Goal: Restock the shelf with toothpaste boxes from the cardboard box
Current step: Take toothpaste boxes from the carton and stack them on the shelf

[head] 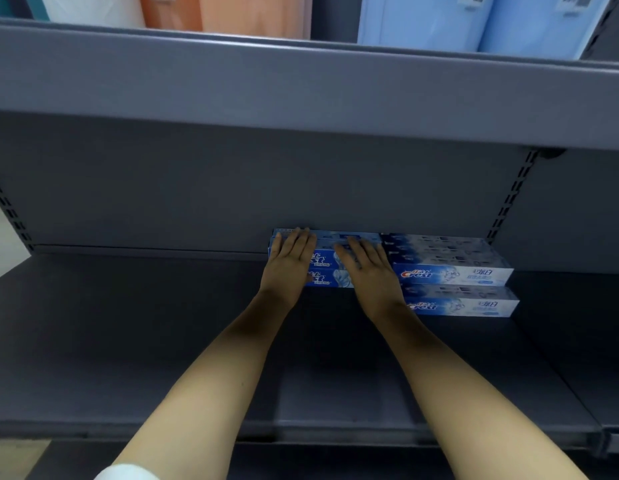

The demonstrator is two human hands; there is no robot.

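toothpaste boxes (327, 268) | under flat, released fingers (302, 239) | both hands pressing

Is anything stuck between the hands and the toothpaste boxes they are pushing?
No. The left hand and right hand lie flat on the left stack of toothpaste boxes, fingers straight. Nothing shows between them. The stack sits beside the right stack, near the shelf's back wall.

"crest" logo on blue toothpaste boxes (453, 273).
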